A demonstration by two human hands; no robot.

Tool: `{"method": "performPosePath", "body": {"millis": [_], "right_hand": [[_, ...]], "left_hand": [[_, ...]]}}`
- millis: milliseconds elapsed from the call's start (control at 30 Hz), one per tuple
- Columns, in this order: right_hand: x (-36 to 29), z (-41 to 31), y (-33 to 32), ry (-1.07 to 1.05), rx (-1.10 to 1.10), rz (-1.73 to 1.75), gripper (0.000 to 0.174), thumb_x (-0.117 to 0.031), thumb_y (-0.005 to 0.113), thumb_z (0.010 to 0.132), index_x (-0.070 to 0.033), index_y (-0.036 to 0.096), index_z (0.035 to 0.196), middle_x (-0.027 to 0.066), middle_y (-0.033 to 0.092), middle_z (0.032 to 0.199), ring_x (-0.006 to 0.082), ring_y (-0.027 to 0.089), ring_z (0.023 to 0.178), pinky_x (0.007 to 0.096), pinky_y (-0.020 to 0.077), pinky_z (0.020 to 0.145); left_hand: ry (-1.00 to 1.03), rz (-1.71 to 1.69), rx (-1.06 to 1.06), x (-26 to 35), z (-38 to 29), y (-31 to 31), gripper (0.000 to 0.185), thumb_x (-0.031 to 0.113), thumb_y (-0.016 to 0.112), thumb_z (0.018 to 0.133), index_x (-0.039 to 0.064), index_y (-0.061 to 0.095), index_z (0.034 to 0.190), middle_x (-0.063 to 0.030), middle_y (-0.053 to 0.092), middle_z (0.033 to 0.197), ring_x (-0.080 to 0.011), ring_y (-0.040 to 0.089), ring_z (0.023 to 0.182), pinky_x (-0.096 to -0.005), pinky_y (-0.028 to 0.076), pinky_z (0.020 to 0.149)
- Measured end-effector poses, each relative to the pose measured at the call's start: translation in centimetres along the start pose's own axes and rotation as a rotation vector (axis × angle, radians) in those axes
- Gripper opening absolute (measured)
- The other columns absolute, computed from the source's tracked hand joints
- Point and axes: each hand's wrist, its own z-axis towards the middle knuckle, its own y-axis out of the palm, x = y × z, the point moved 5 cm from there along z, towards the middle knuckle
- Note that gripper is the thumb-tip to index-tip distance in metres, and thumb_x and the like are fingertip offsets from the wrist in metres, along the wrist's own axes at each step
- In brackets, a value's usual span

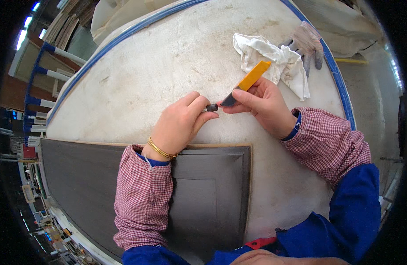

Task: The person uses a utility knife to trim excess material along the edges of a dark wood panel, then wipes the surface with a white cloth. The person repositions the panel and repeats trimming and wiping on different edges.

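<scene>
My left hand [186, 121] holds a short dark cylindrical stick [212, 107] between thumb and fingers. Just right of it, my right hand [261, 104] grips a yellow-handled tool [254, 75] with a dark, slanted lower end that points at the stick. Whether that end touches the stick I cannot tell. Both hands are above the pale padded worktable [130, 82]. Below my left hand lies a dark framed panel [208, 195], like a cabinet door, partly covered by my left sleeve.
A crumpled white cloth [294, 71] lies beyond my right hand, against a grey work glove [307, 46]. Blue edging [337, 76] runs round the worktable. A blue rack with white bars [59, 75] stands at the left. Wooden boards [66, 25] lean at the upper left.
</scene>
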Motion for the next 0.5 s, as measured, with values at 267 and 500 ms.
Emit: {"method": "performPosePath", "body": {"millis": [267, 500], "right_hand": [[-0.15, -0.35, 0.48, 0.028, -0.038, -0.003, 0.025, -0.009, 0.061, 0.095, 0.003, 0.051, 0.114, 0.0142, 0.065, 0.105, 0.0227, 0.069, 0.099, 0.0355, 0.0596, 0.087], [-0.43, -0.36, 0.72, 0.034, -0.066, -0.057, 0.02, -0.009, 0.06, 0.096, 0.001, 0.05, 0.11, 0.0107, 0.062, 0.101, 0.0214, 0.069, 0.097, 0.034, 0.0601, 0.086]], "left_hand": [[-0.036, -0.046, -0.016, 0.36, -0.04, -0.4, 0.021, 0.019, 0.069, 0.088, 0.002, 0.058, 0.091, -0.0116, 0.055, 0.082, -0.0283, 0.056, 0.073, -0.0361, 0.047, 0.064], [-0.058, -0.038, -0.045, 0.47, 0.07, -0.42, 0.019, 0.018, 0.068, 0.088, 0.001, 0.057, 0.09, -0.0119, 0.055, 0.081, -0.0286, 0.056, 0.072, -0.0365, 0.047, 0.064]]}}
